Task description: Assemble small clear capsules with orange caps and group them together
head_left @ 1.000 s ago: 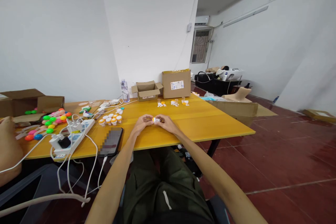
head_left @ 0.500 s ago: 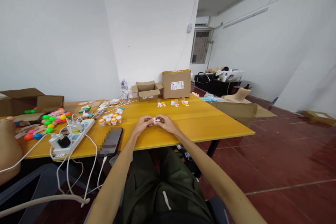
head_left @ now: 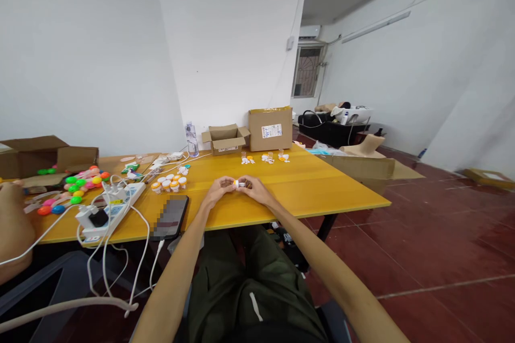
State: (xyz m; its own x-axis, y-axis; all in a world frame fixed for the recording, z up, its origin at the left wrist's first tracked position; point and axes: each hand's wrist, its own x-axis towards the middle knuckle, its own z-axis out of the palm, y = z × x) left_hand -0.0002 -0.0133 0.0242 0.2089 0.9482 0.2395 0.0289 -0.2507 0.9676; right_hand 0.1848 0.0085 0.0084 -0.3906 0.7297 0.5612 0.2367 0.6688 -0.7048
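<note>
- White and orange, the jar (head_left: 238, 184) sits between your two hands, over the table (head_left: 325, 185), roughly midway from near edge to far edge; whether it touches the wood, you cannot tell from here.
- Its long axis looks to lie sideways, about parallel to the near edge, with the orange end towards your left hand (head_left: 219, 189) and the pale body towards your right hand (head_left: 253, 188).
- Neither hand is nearer: your left fingers are narrowed on the orange end, your right fingers on the body, so both hold the jar.
- Left of your left hand, the capped jars (head_left: 169, 183) stand grouped, with the phone (head_left: 171, 217) between them and the near edge.
- Beyond your right hand, towards the far edge, white pieces (head_left: 265, 158) lie in small clusters, before the box (head_left: 270, 128).
</note>
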